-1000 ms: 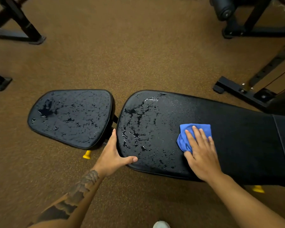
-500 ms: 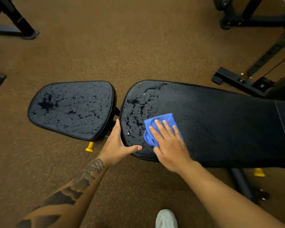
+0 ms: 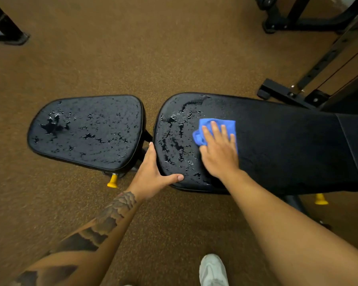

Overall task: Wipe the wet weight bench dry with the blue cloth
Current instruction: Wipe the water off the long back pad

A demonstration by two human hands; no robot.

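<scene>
The black weight bench has two pads. Its long back pad (image 3: 277,145) runs right, with beads of water on its left end and a dull surface to the right. The smaller seat pad (image 3: 87,131) on the left is covered in droplets. My right hand (image 3: 219,151) presses flat on the blue cloth (image 3: 215,125), which lies bunched on the back pad just right of the wet patch. My left hand (image 3: 153,174) grips the near left corner of the back pad, thumb on top, fingers in the gap between the pads.
Brown carpet surrounds the bench. Black rack frames (image 3: 310,89) stand at the right and upper right, another black leg (image 3: 6,32) at the upper left. Yellow bench feet (image 3: 112,181) show below the pads. My white shoe (image 3: 213,269) is at the bottom.
My right hand slid the blue cloth left over the wet end half a second ago, then back right and a little farther away. My left hand kept its grip on the pad corner.
</scene>
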